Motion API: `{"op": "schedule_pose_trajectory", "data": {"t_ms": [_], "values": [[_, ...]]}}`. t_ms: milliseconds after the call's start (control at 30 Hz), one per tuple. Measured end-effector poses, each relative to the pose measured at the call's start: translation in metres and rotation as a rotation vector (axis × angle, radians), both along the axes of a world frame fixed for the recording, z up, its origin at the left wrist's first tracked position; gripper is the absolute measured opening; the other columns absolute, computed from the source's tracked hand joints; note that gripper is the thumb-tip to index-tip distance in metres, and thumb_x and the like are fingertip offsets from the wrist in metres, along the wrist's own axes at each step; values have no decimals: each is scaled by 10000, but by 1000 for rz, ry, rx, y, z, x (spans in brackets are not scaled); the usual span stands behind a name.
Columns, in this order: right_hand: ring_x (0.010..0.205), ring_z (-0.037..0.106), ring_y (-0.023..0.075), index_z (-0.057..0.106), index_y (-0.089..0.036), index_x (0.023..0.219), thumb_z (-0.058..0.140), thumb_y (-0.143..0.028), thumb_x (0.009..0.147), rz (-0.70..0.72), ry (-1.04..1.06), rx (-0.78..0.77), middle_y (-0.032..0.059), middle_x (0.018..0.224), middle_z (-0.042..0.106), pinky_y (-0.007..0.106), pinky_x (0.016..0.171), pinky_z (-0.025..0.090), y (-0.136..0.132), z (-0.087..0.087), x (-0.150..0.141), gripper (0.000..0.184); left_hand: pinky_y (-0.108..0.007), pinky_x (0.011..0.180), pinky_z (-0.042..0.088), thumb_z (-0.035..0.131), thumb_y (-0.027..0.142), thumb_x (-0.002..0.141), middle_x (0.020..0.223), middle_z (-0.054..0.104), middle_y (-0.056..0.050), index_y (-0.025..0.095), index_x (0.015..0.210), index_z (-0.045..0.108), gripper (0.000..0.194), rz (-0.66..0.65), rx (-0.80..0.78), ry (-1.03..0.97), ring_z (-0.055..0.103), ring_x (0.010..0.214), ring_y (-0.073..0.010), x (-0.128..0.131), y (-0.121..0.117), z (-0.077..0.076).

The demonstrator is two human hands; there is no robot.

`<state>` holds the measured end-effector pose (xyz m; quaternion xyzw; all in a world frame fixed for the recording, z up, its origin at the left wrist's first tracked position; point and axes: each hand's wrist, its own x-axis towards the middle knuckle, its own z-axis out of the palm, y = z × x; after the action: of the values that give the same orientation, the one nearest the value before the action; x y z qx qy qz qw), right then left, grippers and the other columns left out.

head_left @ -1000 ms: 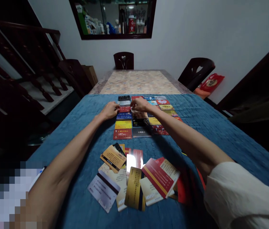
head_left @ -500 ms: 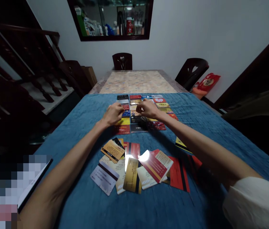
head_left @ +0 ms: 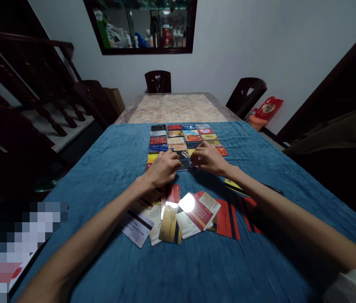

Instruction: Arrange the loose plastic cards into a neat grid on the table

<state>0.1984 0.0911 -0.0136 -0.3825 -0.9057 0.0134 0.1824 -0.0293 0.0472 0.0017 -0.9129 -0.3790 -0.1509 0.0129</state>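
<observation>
Several plastic cards lie face up in neat rows and columns on the blue cloth (head_left: 108,151). My left hand (head_left: 164,168) is over the near left part of these rows, fingers bent together beside a dark grey card (head_left: 184,165). It covers parts of a yellow card (head_left: 152,158) and a red one. Over the near right columns is my right hand (head_left: 211,160), its fingers curled at a dark red card (head_left: 197,161). What either hand's fingertips pinch, if anything, is hidden. Closer to me lies a loose spread of cards, including a gold card (head_left: 168,229) and a silver card (head_left: 139,227).
Other loose cards lie under my right forearm, among them a red card (head_left: 227,219) and a yellow card (head_left: 236,186). The bare patterned tabletop (head_left: 178,105) extends beyond the cloth. Dark chairs (head_left: 158,82) stand around the table, and a stair railing (head_left: 23,75) is at left.
Both hands have moved toward me over the card rows, from the farther rows to the nearest ones. The left hand has also shifted right. The view has turned slightly.
</observation>
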Motion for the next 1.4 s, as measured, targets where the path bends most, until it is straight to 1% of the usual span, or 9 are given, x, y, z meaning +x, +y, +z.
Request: {"op": "schedule_pose_trajectory", "data": {"t_ms": [100, 200, 400, 567, 700, 867, 1000, 1167, 1400], "values": [[907, 486, 233, 698, -196, 865, 564, -191, 892, 63, 33, 5, 65, 856, 699, 363, 796, 312, -17, -6, 10, 136, -392, 862, 420, 519, 131, 909, 1027, 671, -95, 157, 945, 710, 196, -73, -59, -11, 552, 969, -224, 8, -14, -1], [910, 484, 233, 693, -202, 887, 567, -215, 909, 107, 69, 20, 66, 883, 699, 377, 821, 337, -35, -10, 19, 128, -399, 891, 422, 575, 141, 887, 1084, 668, -92, 165, 1019, 692, 178, -133, -132, -17, 540, 1028, -234, 14, -27, -1], [1019, 488, 261, 707, -223, 948, 581, -270, 923, 173, 115, -8, 74, 925, 692, 424, 878, 378, -64, -17, 33, 136, -420, 929, 396, 622, 195, 873, 1097, 667, -79, 189, 1013, 680, 151, -231, -241, 48, 502, 1107, -257, 21, -51, 1], [1045, 481, 265, 710, -224, 988, 581, -285, 929, 216, 138, -67, 80, 963, 696, 457, 908, 399, -79, -19, 39, 154, -437, 937, 361, 617, 181, 852, 1103, 667, -82, 189, 995, 672, 153, -275, -316, 102, 477, 1139, -270, 25, -61, 6], [1071, 476, 265, 703, -222, 1050, 616, -341, 914, 257, 134, -161, 86, 1039, 685, 475, 945, 404, -89, -13, 42, 200, -437, 941, 352, 651, 182, 818, 1126, 661, -73, 198, 1024, 665, 207, -294, -349, 131, 465, 1157, -277, 25, -64, 10], [1129, 448, 301, 670, -211, 1178, 689, -394, 839, 266, 22, -297, 108, 1173, 642, 516, 957, 395, -102, -1, 44, 386, -408, 918, 351, 688, 215, 799, 1066, 654, -49, 210, 955, 659, 159, -293, -350, 171, 465, 1139, -269, 24, -65, 10], [1115, 456, 311, 638, -233, 1270, 723, -399, 793, 243, -60, -348, 117, 1227, 616, 521, 940, 394, -106, 3, 43, 513, -404, 909, 348, 700, 241, 810, 1007, 647, -44, 205, 910, 660, 113, -293, -339, 178, 476, 1104, -260, 24, -64, 9], [1121, 458, 312, 632, -222, 1285, 738, -371, 773, 222, -115, -352, 121, 1233, 608, 503, 929, 398, -109, 5, 43, 544, -389, 886, 338, 713, 246, 817, 984, 647, -56, 186, 867, 656, 96, -216, -296, 233, 483, 1084, -262, 20, -60, 10], [1120, 462, 314, 608, -222, 1316, 759, -380, 758, 225, -140, -350, 118, 1214, 610, 494, 919, 393, -109, 5, 44, 600, -385, 836, 345, 652, 246, 862, 970, 641, -73, 174, 881, 653, 75, -132, -286, 299, 500, 1007, -257, 16, -56, 15]]}}
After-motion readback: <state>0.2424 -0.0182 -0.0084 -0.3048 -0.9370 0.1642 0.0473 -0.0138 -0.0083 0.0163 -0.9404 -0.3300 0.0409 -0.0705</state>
